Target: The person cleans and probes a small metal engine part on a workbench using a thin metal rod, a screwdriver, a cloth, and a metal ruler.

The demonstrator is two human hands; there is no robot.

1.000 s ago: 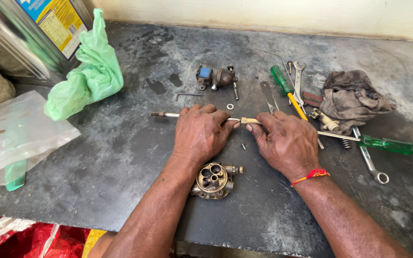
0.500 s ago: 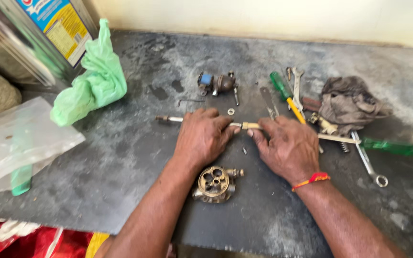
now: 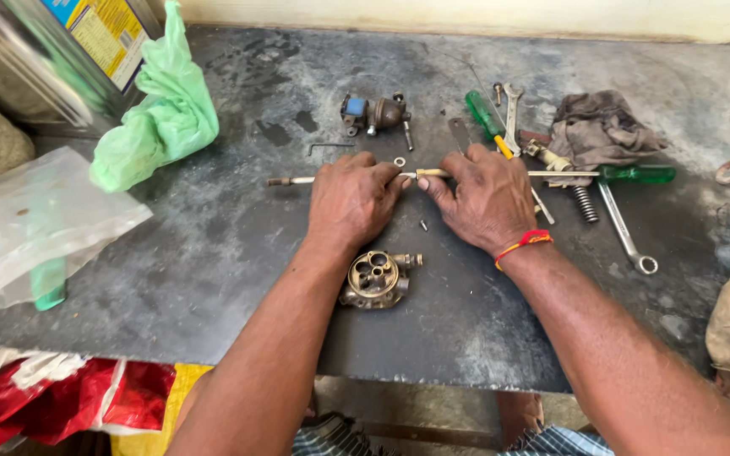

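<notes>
My left hand (image 3: 353,198) and my right hand (image 3: 486,199) rest palm-down side by side on a dark grey worktable (image 3: 213,245). Their fingertips meet on a thin metal rod (image 3: 291,180) that lies across the table; its left end sticks out past my left hand and a pale section shows between the two hands. Whether the fingers pinch the rod or only press on it is hard to tell. A small metal ring (image 3: 400,161) lies just beyond the fingers. A brass carburetor body (image 3: 376,278) sits near my left wrist. My right wrist wears a red thread band.
Behind the hands lie a small carburetor part (image 3: 373,112), a hex key (image 3: 329,147), two green-handled screwdrivers (image 3: 485,118) (image 3: 635,174), spanners (image 3: 625,230), a spring (image 3: 583,203) and a grey rag (image 3: 601,128). A green plastic bag (image 3: 162,118), a metal tin (image 3: 61,51) and a clear bag (image 3: 35,228) stand left.
Both hands stay on the rod in nearly the same spot. Only the camera view has shifted slightly.
</notes>
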